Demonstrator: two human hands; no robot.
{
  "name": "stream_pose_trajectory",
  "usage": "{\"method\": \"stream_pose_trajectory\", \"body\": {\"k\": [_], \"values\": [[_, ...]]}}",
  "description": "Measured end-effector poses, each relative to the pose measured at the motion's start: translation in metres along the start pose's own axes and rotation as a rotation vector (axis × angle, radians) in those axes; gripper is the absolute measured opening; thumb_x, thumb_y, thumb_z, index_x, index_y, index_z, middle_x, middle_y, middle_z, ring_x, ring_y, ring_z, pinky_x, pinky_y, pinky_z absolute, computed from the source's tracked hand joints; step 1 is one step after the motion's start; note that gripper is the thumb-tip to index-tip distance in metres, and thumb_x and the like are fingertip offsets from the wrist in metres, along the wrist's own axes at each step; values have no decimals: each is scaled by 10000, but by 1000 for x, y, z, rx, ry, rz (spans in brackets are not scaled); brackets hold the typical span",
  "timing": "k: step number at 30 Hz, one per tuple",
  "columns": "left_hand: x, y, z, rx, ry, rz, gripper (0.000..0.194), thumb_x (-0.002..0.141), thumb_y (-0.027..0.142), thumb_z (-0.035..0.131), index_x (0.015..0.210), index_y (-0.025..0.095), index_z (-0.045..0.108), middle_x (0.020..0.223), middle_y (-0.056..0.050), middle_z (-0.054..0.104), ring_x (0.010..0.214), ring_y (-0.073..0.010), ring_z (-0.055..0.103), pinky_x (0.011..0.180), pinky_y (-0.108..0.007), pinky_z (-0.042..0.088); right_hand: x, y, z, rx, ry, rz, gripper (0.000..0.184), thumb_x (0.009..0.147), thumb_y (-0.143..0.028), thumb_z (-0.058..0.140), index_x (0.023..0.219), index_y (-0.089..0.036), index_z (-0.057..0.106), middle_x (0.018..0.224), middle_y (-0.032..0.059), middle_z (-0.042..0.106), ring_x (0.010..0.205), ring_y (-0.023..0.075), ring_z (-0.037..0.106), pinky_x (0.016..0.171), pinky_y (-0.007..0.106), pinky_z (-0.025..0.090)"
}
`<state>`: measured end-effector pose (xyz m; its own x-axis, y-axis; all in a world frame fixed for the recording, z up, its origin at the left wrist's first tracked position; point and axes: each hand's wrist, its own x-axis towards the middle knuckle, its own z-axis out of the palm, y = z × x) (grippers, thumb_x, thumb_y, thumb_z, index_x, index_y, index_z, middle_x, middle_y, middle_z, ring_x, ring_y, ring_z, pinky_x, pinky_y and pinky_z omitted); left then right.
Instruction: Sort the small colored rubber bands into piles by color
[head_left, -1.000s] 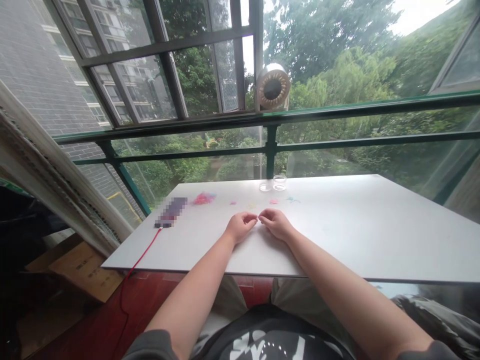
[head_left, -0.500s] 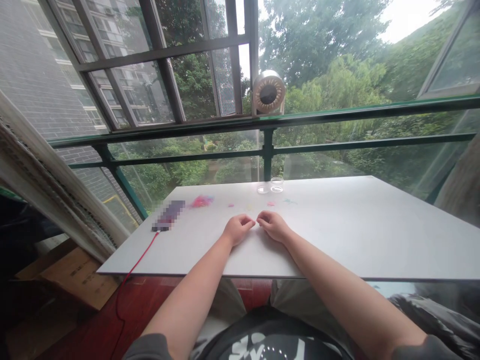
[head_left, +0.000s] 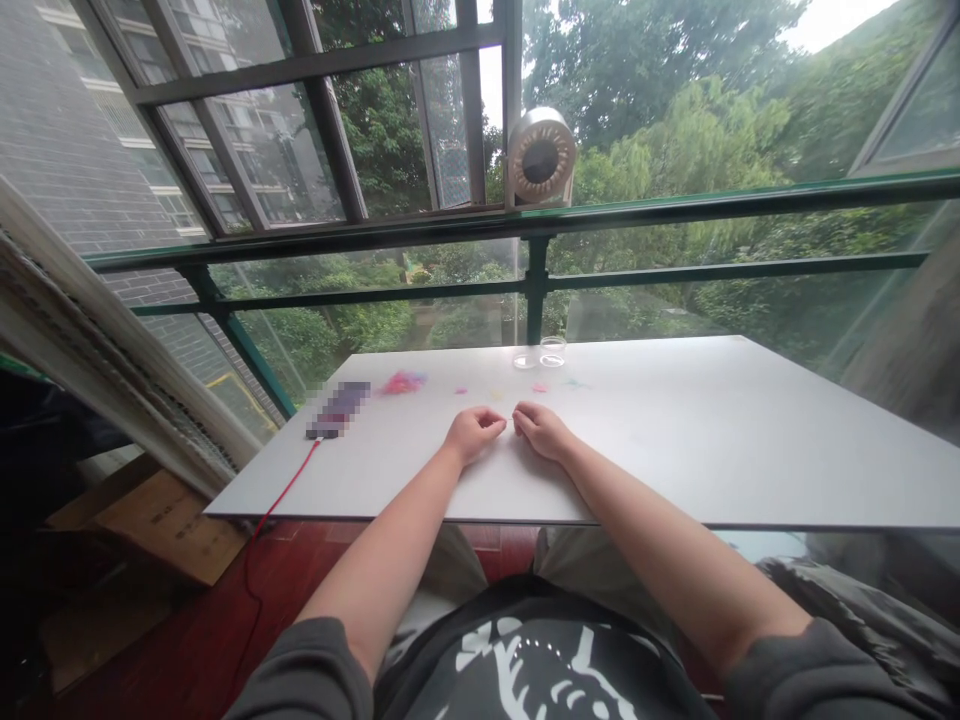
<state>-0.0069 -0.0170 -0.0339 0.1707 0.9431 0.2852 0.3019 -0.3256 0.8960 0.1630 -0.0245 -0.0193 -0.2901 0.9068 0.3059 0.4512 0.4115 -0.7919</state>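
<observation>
My left hand (head_left: 476,433) rests on the white table (head_left: 675,440) with thumb and fingers pinched together. Close beside it, my right hand (head_left: 541,428) is also closed in a pinch, its fingertips facing those of the left. A very thin, pale strand seems to span the small gap between them; it is too small to name. Just beyond the hands lie a faint yellow bit (head_left: 496,395), a pink bit (head_left: 540,388), a darker pink bit (head_left: 461,391) and some pale teal strands (head_left: 576,384). Farther left is a loose red, pink and blue pile (head_left: 403,383).
Two small clear round containers (head_left: 553,357) stand at the table's far edge. A pixelated dark object (head_left: 339,410) lies on the left, with a red cable (head_left: 289,487) running off the table. Behind are a green railing (head_left: 375,228) and a round silver fan-like device (head_left: 541,157).
My view has tipped down slightly, so the table and hands sit higher in the picture. The gap between my fingertips has widened a little; both hands stay pinched.
</observation>
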Motion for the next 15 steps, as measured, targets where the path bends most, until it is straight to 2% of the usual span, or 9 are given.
{"method": "stream_pose_trajectory", "body": {"k": [7, 15], "values": [[0, 0, -1, -21, -13, -4, 205, 614, 317, 697, 722, 142, 695, 697, -53, 673, 622, -134, 565, 595, -247, 430, -1, -2, -1, -17, -15, 4, 273, 816, -304, 393, 583, -189, 476, 541, -28, 508, 525, 116, 444, 556, 242, 340], [0, -2, -2, -45, -15, -22, 211, 602, 322, 713, 715, 146, 684, 722, -54, 669, 638, -132, 556, 602, -250, 427, -1, -3, -3, 1, -12, 16, 204, 784, -275, 430, 616, -188, 506, 582, -22, 562, 534, 112, 454, 571, 243, 346]]}}
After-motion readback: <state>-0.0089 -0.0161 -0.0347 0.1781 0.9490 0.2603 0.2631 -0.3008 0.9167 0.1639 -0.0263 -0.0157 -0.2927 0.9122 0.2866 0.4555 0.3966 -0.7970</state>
